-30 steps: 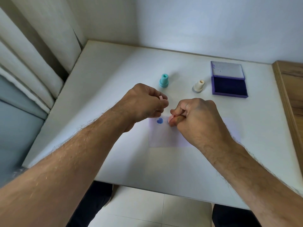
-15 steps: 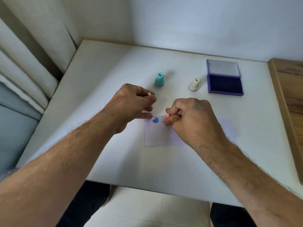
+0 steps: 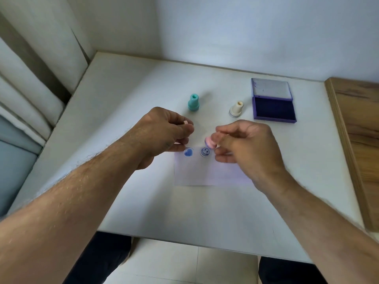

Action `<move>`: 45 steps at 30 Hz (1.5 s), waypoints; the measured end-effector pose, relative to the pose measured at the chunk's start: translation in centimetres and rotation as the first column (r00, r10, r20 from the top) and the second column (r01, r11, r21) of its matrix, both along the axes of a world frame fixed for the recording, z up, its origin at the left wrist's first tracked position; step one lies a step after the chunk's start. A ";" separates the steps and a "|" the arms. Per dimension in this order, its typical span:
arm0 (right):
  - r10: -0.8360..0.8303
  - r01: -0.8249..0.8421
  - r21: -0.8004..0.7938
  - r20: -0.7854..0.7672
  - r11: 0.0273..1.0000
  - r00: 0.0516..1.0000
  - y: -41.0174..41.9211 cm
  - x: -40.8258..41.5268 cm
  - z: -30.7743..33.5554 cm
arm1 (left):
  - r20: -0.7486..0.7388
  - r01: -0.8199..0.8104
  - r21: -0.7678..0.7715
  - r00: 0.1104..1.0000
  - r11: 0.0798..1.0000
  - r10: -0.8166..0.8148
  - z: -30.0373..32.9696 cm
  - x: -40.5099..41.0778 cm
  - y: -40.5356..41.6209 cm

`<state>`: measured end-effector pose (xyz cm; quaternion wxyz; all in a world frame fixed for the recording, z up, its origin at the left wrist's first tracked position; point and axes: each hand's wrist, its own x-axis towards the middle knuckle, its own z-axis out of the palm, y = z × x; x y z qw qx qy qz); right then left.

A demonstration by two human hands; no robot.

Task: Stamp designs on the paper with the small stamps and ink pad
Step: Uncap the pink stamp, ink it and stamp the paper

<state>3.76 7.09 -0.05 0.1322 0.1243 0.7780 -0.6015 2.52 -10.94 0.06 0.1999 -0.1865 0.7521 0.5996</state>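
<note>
His left hand pinches a small pale piece at the paper's far-left corner beside the heart print and smiley print, while his right hand pinches the pink stamp, tilted just above; I'd lift it straight to avoid smearing.

Paper's right part behind blurred right hand.

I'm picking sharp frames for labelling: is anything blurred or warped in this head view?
Head view: the right hand and its pink stamp are motion-smeared; the two blue prints on the paper read clearly, as do the ink pad and teal stamp; wide-angle distortion bows the table edges; lighting is soft, without harsh glare.
</note>
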 end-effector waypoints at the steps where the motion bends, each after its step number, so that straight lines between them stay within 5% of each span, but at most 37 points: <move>1: -0.071 0.078 -0.148 0.053 0.986 0.996 0.3 -0.3 0.2 | -0.001 0.006 0.005 1.000 1.000 -0.006 0.0 -0.1 0.0; 5: -0.211 0.266 -0.416 0.175 0.870 0.962 0.9 -1.3 0.7 | -0.013 0.026 0.012 1.000 1.000 -0.025 0.0 -0.2 0.1; 19: -0.184 0.345 -0.659 0.303 0.669 0.935 1.4 -1.6 -0.7 | -0.132 0.025 0.137 0.991 0.990 -0.007 0.1 -0.3 1.6; 45: -0.113 0.198 -0.607 0.176 0.770 0.978 1.4 -1.6 -1.9 | -0.195 0.062 0.093 0.980 0.994 -0.043 0.0 -0.7 2.7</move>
